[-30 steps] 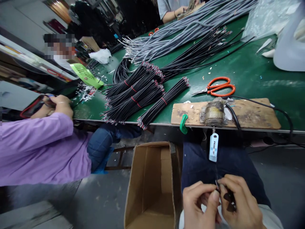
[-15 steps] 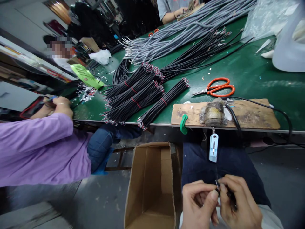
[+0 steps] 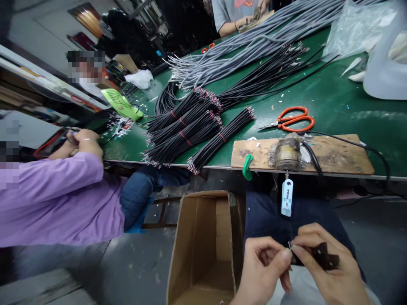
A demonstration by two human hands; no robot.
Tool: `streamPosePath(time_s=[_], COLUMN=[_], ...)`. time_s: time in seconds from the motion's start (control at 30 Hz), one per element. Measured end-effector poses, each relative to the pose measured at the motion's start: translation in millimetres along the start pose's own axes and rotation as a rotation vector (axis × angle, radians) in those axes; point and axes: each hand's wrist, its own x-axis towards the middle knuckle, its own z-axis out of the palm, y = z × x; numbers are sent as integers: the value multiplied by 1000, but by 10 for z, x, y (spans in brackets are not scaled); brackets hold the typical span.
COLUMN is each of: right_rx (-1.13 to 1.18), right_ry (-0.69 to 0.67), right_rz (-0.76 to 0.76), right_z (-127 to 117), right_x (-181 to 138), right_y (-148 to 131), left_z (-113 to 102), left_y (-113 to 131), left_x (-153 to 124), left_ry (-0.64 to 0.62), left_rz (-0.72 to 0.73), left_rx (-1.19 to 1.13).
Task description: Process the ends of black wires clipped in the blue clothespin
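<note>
Over my lap, my left hand (image 3: 265, 264) pinches a thin pale-tipped wire (image 3: 289, 245) between thumb and forefinger. My right hand (image 3: 327, 267) meets it there, with thumb and forefinger closed at the same spot. A dark brown, flat-sided piece (image 3: 326, 256) shows among the right hand's fingers; I cannot make out what it is. Beyond the hands, a light blue slotted clip-like tool (image 3: 287, 198) juts from the shaft of a small tape-wrapped motor (image 3: 287, 154). That motor sits on a wooden board (image 3: 343, 154) at the table edge.
Bundles of black cables (image 3: 210, 140) tied with red bands lie left of orange-handled scissors (image 3: 297, 120). Grey cables (image 3: 254, 46) stretch across the green table (image 3: 337, 93). An open cardboard box (image 3: 203, 245) stands left of my lap. A co-worker in a purple top (image 3: 63, 199) sits at left.
My hands stay together at the wire. The right hand has turned and shifted slightly right, showing more of the dark brown piece. The whole view has moved a little.
</note>
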Motion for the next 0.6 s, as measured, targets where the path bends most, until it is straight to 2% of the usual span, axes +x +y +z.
streamPosePath(time_s=[0.07, 0.13, 0.2, 0.27, 0.33, 0.4, 0.5, 0.6], right_rx=[198, 462, 627, 641, 598, 577, 588, 647], right_ry=[-47, -175, -233, -155, -54, -33, -46, -37], right_rz=[152, 369, 503, 509, 454, 396, 399, 432], right_z=[30, 60, 68, 53, 30, 21, 48, 92], right_x=[14, 48, 137, 288, 474, 646, 798, 824], right_y=[4, 32, 63, 68, 31, -36, -144, -212], left_z=[-8, -6, -1, 6, 16, 27, 46, 64], left_y=[56, 114, 166, 209, 243, 273, 316, 351], left_x=[38, 63, 74, 81, 92, 115, 169, 230], left_ry=[19, 40, 55, 89, 149, 208, 251, 264], left_rz=[78, 244, 426, 577, 699, 782, 810, 754], left_rx=[79, 170, 267, 350, 412, 450, 500, 540])
